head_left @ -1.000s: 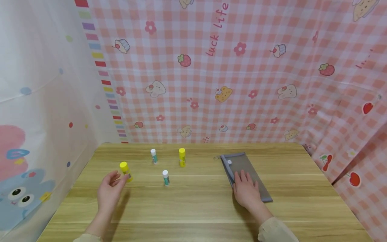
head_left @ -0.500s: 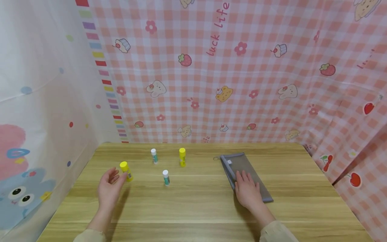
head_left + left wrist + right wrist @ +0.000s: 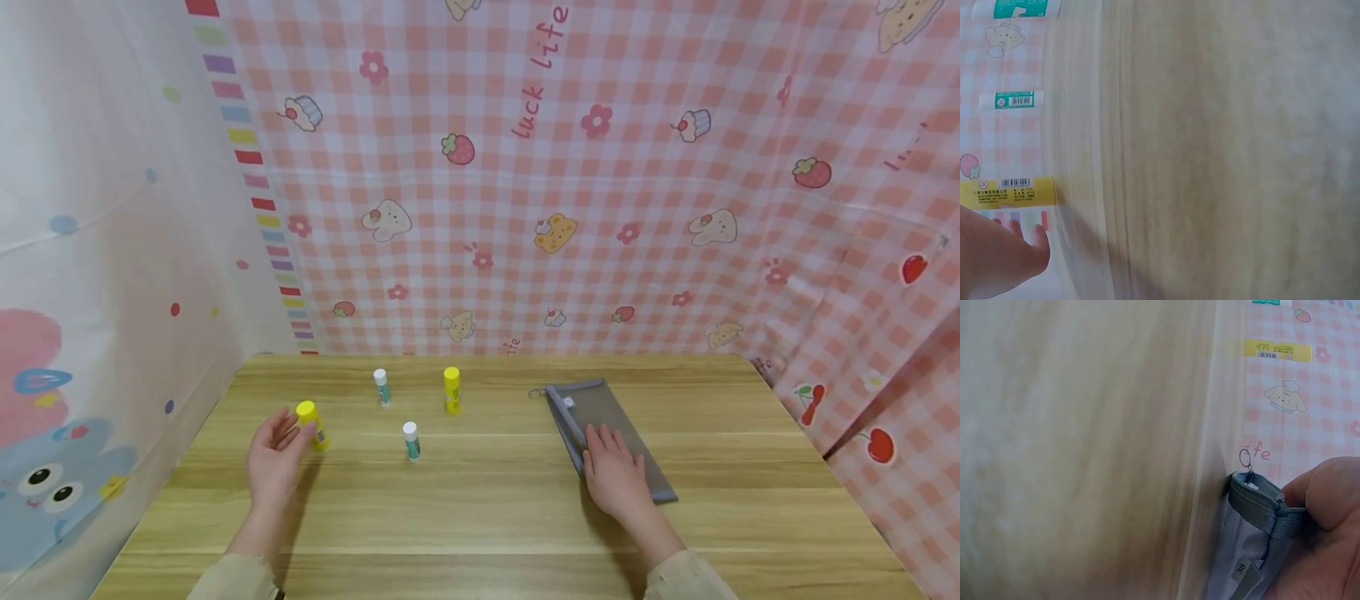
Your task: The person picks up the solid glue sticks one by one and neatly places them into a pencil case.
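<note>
In the head view, my left hand (image 3: 273, 462) is beside a yellow glue stick (image 3: 318, 435) standing at the table's left. Its fingers are loosely bent and the thumb tip overlaps the stick's near side. From the left wrist, the fingers (image 3: 1040, 240) show a small distance from the yellow glue stick (image 3: 1029, 191). On the right, my right hand (image 3: 613, 475) rests with extended fingers on a grey zippered mesh pouch (image 3: 633, 442), which lies flat. The right wrist view shows the pouch's zippered end (image 3: 1260, 503) close to the thumb.
Another yellow glue stick (image 3: 452, 390) stands near the table's middle back. Two small white-and-green glue sticks, one farther back (image 3: 382, 388) and one nearer (image 3: 412, 442), stand between the hands. A pink checked cloth (image 3: 487, 208) hangs behind the wooden table (image 3: 480, 517).
My left hand has shifted slightly right and forward, closer to the yellow glue stick. The right hand stays on the pouch with hardly any movement.
</note>
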A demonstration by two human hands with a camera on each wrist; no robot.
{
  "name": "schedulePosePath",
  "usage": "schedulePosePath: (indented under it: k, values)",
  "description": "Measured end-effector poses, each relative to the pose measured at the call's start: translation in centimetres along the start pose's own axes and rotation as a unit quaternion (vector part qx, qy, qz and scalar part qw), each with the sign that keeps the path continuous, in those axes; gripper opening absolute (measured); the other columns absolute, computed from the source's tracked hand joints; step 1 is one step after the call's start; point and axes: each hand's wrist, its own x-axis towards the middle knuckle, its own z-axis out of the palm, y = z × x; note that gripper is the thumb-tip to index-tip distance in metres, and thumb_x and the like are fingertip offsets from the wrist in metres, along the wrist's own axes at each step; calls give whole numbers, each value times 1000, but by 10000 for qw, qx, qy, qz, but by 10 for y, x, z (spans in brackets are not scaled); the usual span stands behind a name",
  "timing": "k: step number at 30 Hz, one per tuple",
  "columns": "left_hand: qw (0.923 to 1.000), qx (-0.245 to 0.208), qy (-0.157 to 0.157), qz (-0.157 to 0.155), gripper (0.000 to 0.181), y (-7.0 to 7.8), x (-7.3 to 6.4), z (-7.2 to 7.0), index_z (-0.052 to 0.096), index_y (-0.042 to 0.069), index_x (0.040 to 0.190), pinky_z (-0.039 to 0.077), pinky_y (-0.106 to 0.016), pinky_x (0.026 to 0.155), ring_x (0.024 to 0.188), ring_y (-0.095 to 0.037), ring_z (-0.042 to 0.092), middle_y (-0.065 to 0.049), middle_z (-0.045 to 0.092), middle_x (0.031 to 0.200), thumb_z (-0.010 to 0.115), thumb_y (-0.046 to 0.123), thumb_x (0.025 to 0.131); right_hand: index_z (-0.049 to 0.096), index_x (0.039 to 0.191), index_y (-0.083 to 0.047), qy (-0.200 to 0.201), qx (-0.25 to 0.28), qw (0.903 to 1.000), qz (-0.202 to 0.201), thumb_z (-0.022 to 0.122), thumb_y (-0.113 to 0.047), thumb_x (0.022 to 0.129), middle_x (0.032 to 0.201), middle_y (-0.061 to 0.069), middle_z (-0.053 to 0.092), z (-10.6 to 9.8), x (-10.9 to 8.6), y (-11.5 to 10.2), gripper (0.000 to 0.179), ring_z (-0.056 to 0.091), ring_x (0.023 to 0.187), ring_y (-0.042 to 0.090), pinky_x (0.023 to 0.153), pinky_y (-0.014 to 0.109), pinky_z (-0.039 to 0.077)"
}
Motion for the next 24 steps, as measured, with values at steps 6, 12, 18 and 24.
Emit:
schedulePosePath:
  k: [6, 12, 18, 24]
  values:
    - [9984, -536, 93, 141, 57, -5, 4, 6, 45, -9, 140, 46, -7, 83, 91, 4, 55, 9, 59, 109, 70, -2, 89, 41, 145, 7, -3, 102, 9999, 8, 42, -13, 103, 149, 33, 33, -1, -1, 0, 46, 25, 139, 52, 104, 79, 17]
    - [9980, -537, 179, 285, 54, -9, 8, 11, 48, -11, 137, 45, -7, 81, 89, 3, 55, 22, 59, 94, 70, -4, 88, 41, 145, 6, -34, 153, 9999, 36, 41, -14, 104, 150, 32, 33, 0, -1, -1, 46, 24, 140, 52, 104, 79, 15]
    - [9986, -399, 145, 317, 49, -11, 9, 15, 50, -12, 135, 45, -6, 77, 86, 3, 54, 21, 59, 91, 68, -4, 90, 41, 146, 5, -61, 196, 9998, 38, 41, -14, 104, 151, 31, 33, 0, -2, -3, 46, 23, 140, 51, 105, 79, 15]
    - [9992, -134, 150, 357, 42, -14, 11, 17, 53, -14, 131, 46, -5, 74, 83, 5, 54, 19, 58, 91, 65, -5, 91, 40, 146, 6, -98, 243, 9996, 63, 41, -14, 104, 151, 31, 32, -1, -1, -5, 46, 23, 140, 51, 105, 79, 14]
